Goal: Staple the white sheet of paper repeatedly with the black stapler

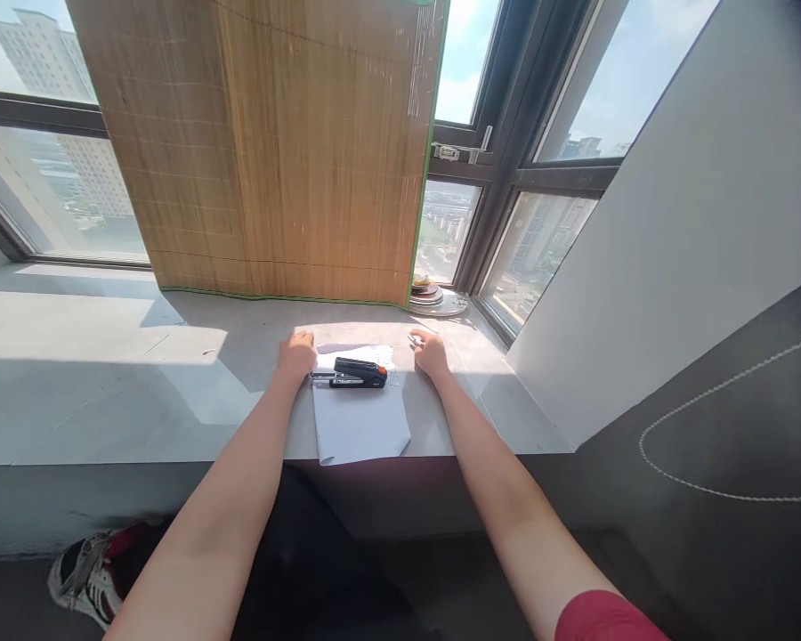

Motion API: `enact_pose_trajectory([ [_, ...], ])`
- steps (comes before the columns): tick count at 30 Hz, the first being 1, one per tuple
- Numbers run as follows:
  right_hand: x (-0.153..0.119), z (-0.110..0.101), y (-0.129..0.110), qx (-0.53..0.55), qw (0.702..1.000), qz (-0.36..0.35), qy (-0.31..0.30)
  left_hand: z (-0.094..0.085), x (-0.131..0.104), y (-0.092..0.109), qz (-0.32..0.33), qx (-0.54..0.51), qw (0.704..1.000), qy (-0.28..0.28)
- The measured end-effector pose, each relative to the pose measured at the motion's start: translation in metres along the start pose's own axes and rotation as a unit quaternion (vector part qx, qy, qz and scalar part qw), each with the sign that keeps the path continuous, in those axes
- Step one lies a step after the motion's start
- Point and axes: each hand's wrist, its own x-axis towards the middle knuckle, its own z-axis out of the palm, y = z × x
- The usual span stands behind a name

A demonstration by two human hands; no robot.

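Note:
A black stapler [360, 374] with an orange-red patch at its right end lies across white sheets of paper [360, 427] on the sill. From its left end a thin metal part sticks out towards my left hand [297, 353]. That hand rests at the upper left edge of the paper, fingers curled; whatever they may hold is hidden. Beyond the paper's right edge, my right hand [431, 353] pinches a small pale, silvery piece [415, 339], too small to name. Faint writing shows on the paper behind the stapler's right end.
The pale windowsill [107, 401] ends at a front edge above my legs. A bamboo blind [273, 160] hangs behind the paper. Stacked plates [433, 301] stand in the window corner. On the right are a slanted white wall [647, 223] and a looped bead cord [643, 442].

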Motion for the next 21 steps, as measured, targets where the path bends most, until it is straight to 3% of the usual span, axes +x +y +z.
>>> enact_pose_trajectory([
  [4, 0.0, -0.008, -0.004, -0.006, 0.999, 0.035, 0.009, -0.014, -0.01, -0.01, -0.016, 0.039, 0.999, -0.021],
  [7, -0.002, -0.014, -0.01, 0.005, 0.999, 0.044, 0.008, -0.033, -0.024, -0.012, -0.033, 0.072, 0.997, 0.003],
  [10, -0.009, -0.016, -0.022, 0.026, 0.998, 0.05, 0.026, -0.052, -0.04, -0.002, -0.053, 0.06, 0.996, 0.039],
  [13, -0.021, -0.011, -0.042, 0.098, 0.994, -0.019, 0.036, -0.062, -0.056, 0.021, -0.038, -0.011, 0.996, 0.081],
  [17, -0.037, 0.0, -0.074, 0.203, 0.961, -0.168, -0.081, -0.062, -0.078, 0.053, 0.061, -0.083, 0.991, 0.082],
  [19, -0.042, 0.002, -0.085, 0.213, 0.946, -0.204, -0.132, -0.061, -0.085, 0.061, 0.087, -0.092, 0.989, 0.071],
  [21, -0.045, 0.002, -0.09, 0.208, 0.942, -0.219, -0.145, -0.061, -0.088, 0.062, 0.084, -0.098, 0.99, 0.056],
])
